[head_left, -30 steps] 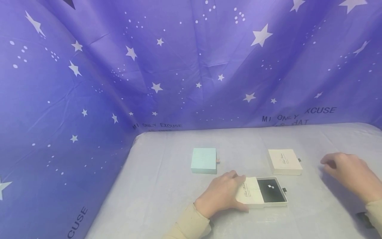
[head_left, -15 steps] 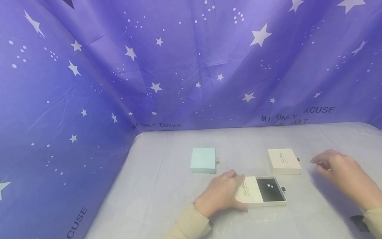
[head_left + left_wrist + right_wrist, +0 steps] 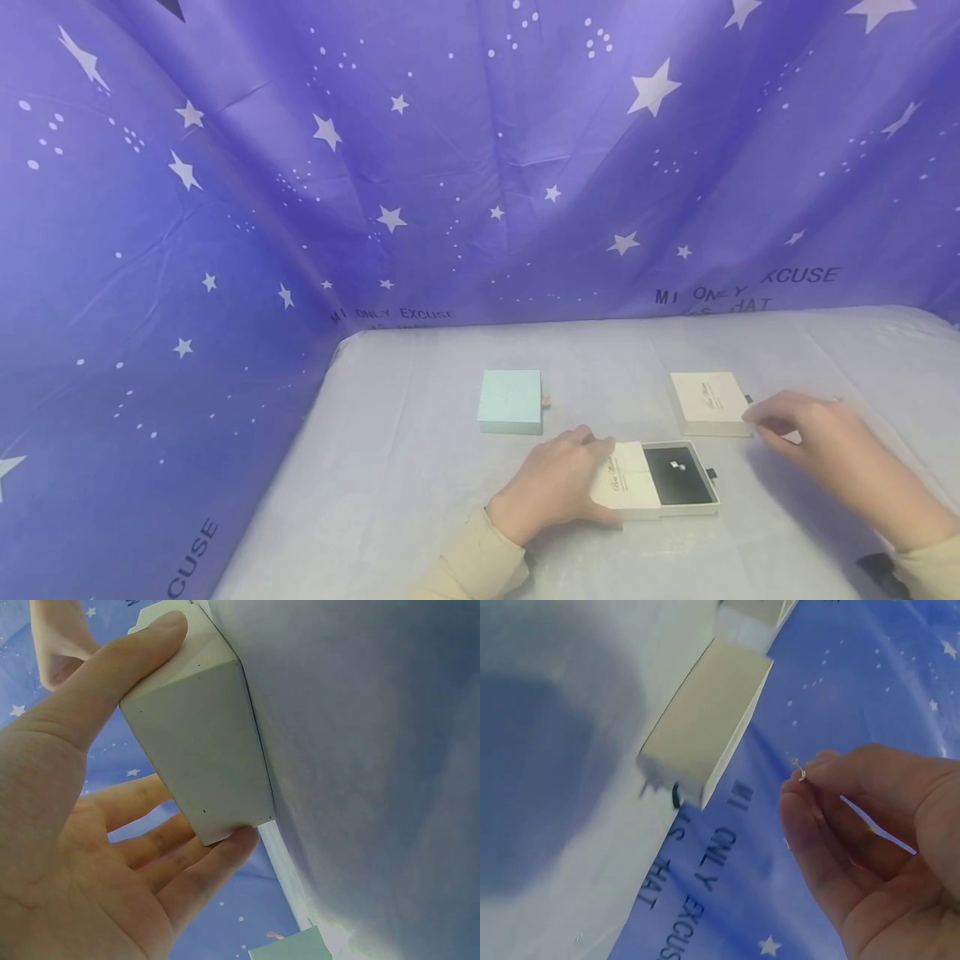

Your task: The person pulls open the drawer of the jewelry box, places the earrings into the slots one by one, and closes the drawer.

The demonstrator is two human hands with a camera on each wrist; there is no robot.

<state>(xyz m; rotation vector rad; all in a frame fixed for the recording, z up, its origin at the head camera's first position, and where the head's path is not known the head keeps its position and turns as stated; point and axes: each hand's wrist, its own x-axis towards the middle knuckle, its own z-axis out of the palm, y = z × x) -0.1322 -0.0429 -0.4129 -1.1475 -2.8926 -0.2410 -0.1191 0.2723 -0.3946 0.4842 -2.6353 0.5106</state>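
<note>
My left hand [image 3: 555, 479] grips the closed end of a cream drawer-style jewelry box [image 3: 632, 475], thumb on the near side and fingers on the far side, as the left wrist view also shows. Its drawer is pulled out to the right, baring a black pad [image 3: 675, 492] with a small shiny stud [image 3: 680, 467] on it. Between thumb and fingertips, my right hand [image 3: 877, 832] pinches a tiny silvery stud earring [image 3: 802, 775] with its thin post pointing outward. In the head view this hand hovers right of the open drawer, its fingertips overlapping the edge of a second cream box [image 3: 710, 403].
That second box is closed, with a dark pull tab on its right side. A closed mint-green box [image 3: 511, 403] with a pinkish tab sits behind the left hand. Purple star-printed cloth [image 3: 480, 158] hangs behind and left of the pale covered table [image 3: 405, 475].
My right hand has moved left, from the right part of the table toward the cream boxes. The left hand and the opened box have stayed in place.
</note>
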